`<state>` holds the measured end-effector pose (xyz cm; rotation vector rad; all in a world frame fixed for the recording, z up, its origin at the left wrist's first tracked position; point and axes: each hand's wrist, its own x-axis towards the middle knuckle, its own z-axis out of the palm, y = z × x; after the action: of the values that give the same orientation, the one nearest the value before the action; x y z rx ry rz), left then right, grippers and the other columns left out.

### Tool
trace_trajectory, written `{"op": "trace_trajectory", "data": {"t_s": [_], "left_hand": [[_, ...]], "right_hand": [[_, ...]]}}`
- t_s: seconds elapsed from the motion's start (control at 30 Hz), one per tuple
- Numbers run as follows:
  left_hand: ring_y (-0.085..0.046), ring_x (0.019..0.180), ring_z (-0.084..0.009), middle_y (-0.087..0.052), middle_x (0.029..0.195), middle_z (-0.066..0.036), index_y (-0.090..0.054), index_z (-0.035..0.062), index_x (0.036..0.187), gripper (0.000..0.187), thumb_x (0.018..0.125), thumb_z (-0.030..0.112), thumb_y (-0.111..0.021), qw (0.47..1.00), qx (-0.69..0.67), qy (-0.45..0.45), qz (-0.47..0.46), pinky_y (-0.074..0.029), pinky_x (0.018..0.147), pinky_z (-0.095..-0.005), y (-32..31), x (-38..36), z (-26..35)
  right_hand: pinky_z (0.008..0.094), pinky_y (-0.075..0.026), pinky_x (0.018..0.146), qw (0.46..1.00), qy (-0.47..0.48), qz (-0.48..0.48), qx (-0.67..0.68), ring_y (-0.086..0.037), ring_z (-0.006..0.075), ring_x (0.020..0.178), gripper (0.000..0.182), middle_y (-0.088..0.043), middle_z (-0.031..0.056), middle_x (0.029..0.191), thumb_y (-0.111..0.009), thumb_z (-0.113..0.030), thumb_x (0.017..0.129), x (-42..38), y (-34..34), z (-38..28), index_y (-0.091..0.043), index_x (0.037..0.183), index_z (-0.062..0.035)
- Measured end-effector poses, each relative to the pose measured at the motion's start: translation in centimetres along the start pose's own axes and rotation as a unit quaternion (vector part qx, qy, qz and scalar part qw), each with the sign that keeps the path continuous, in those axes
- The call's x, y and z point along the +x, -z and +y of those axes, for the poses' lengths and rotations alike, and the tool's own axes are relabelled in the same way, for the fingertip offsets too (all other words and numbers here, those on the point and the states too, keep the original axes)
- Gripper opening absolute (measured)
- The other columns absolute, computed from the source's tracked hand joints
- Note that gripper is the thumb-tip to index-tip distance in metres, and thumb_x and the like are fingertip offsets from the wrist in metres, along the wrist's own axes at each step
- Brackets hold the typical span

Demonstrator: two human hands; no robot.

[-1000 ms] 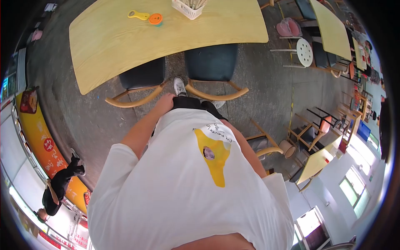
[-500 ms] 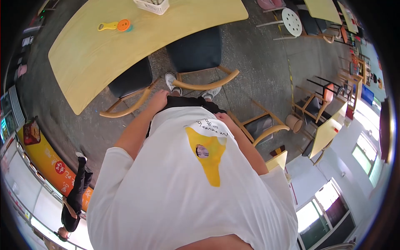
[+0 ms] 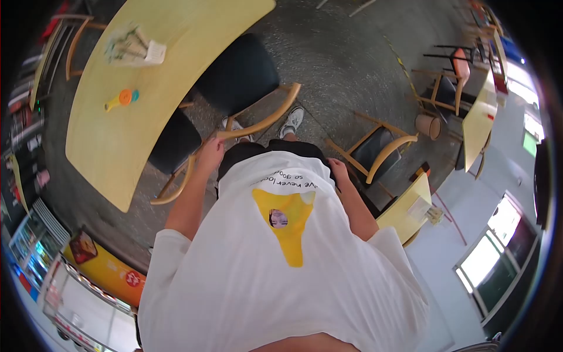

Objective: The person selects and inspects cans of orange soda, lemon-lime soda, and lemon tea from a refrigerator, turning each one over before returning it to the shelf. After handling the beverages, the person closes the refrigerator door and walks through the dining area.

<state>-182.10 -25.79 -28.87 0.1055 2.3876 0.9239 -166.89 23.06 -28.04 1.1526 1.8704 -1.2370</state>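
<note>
My left hand (image 3: 210, 154) hangs beside my black shorts, overlapping the end of a curved wooden chair back (image 3: 275, 114); its fingers are largely hidden, so I cannot tell whether it grips the wood. Just left of it stands a second chair with a dark seat (image 3: 174, 141). On my other side, my right hand (image 3: 338, 170) is down by the hem of my white T-shirt (image 3: 281, 293), near my hip, with its fingers mostly out of sight. A third chair (image 3: 375, 146) stands a little beyond the right hand.
A curved yellow table (image 3: 120, 170) fills the upper left. On it lie a yellow-handled item with an orange round part (image 3: 124, 97) and a white basket (image 3: 155, 53) of utensils. A bin (image 3: 428, 126), small table (image 3: 410, 205) and orange counter (image 3: 117, 281) stand around.
The view has swung round, with the table and chairs turned in it. My feet have shifted. My left hand now overlaps the chair back. The person near the counter has left the view.
</note>
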Motion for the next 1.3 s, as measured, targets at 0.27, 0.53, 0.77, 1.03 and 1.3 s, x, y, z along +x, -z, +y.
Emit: {"op": "trace_trajectory", "data": {"t_s": [0.27,0.53,0.77,1.03,1.3], "left_hand": [[-0.065,0.102,-0.0368,-0.066,0.110,-0.017,-0.064,0.0032,0.117,0.033,0.091,0.022,-0.060,0.995,0.087,0.015,-0.049,-0.052,0.087,-0.0454,-2.1,7.1,7.5],[-0.062,0.109,-0.0446,-0.066,0.113,-0.029,-0.065,-0.0014,0.117,0.042,0.085,0.026,-0.062,0.975,0.177,0.069,-0.118,-0.049,0.097,-0.0501,-8.0,11.3,15.4],[-0.068,0.098,-0.0281,-0.070,0.108,-0.018,-0.060,-0.0010,0.122,0.039,0.089,0.020,-0.060,0.964,0.081,0.022,-0.254,-0.052,0.087,-0.0382,-7.1,18.2,9.5],[-0.052,0.053,-0.0166,-0.057,0.071,-0.006,-0.061,0.0030,0.099,0.029,0.092,0.031,-0.060,0.914,0.218,-0.003,-0.342,-0.042,0.044,-0.0328,-8.0,25.7,9.0],[-0.058,0.058,-0.0197,-0.063,0.073,-0.006,-0.067,0.0022,0.091,0.031,0.087,0.032,-0.060,0.881,0.242,0.150,-0.378,-0.047,0.050,-0.0342,-7.3,26.4,13.2]], "right_hand": [[0.0298,-0.048,0.092,0.995,-0.004,-0.011,0.104,-0.065,0.0187,0.103,0.033,-0.071,0.0070,0.114,-0.054,-0.021,0.098,3.9,5.7,4.7,-0.069,0.120,-0.0012],[0.0316,-0.050,0.090,0.997,-0.012,0.019,0.071,-0.067,0.0186,0.100,0.032,-0.074,0.0100,0.106,-0.056,-0.023,0.098,0.1,8.3,6.0,-0.073,0.114,-0.0020],[0.0392,-0.052,0.090,0.967,-0.036,0.198,0.156,-0.070,0.0298,0.103,0.035,-0.073,0.0172,0.109,-0.058,-0.030,0.094,-4.9,4.3,8.5,-0.072,0.113,-0.0043],[0.0332,-0.052,0.079,0.895,-0.053,0.325,0.303,-0.067,0.0183,0.087,0.029,-0.074,0.0100,0.093,-0.060,-0.023,0.096,-3.9,-0.4,14.2,-0.072,0.109,0.0007],[0.0352,-0.052,0.084,0.869,-0.059,0.229,0.435,-0.068,0.0217,0.090,0.032,-0.075,0.0128,0.098,-0.062,-0.029,0.093,-0.3,2.0,12.5,-0.074,0.109,-0.0045]]}}
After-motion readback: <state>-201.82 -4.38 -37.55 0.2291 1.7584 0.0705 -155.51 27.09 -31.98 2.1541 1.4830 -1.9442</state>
